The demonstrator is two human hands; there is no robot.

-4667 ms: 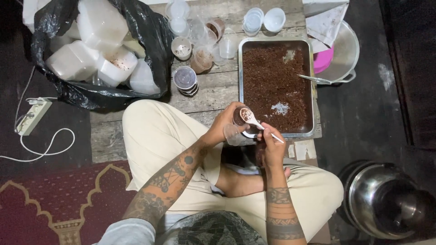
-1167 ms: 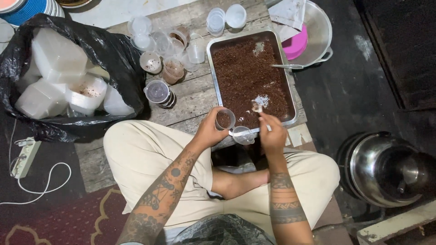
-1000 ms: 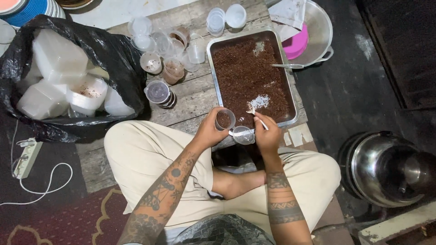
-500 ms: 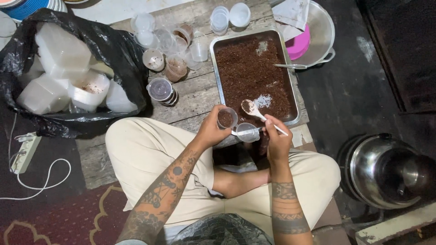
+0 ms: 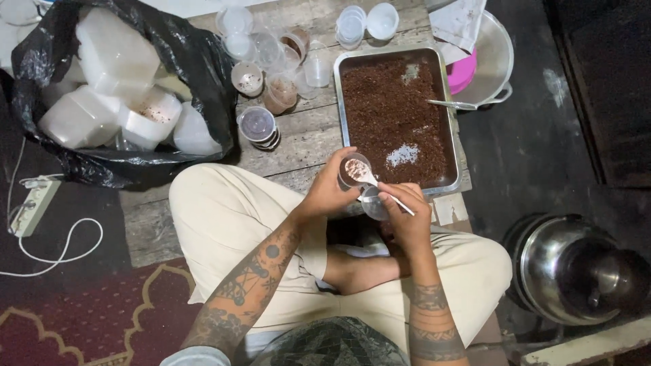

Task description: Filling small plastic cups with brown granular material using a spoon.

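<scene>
Person sits cross-legged on a wooden plank floor (image 5: 305, 146), metal baking tray (image 5: 456, 135) of dark brown crumbly stuff just ahead of the knees, a pale patch on its near part. Left of the tray: cluster of small clear plastic cups (image 5: 271, 68) (some part-filled, some lidded), beyond that a black bin bag (image 5: 196, 61) stuffed with white foam containers. Right of the tray a round metal pan (image 5: 491, 61) with something pink in it. Steel pot (image 5: 576, 268) on the dark floor at right, power strip (image 5: 30, 203) with white cord far left. Nothing blocks the hands.

Left hand (image 5: 329, 193) curled around a small clear cup (image 5: 352, 171), upright, held above the tray's near-left corner. Right hand (image 5: 407, 217) pinches a white plastic spoon (image 5: 369, 179); remaining fingers also hold a clear lid (image 5: 373, 202) underneath. Spoon's long axis runs diagonally, handle toward lower right, bowl pointing upper left, sitting over the cup mouth with pale material in it.
</scene>
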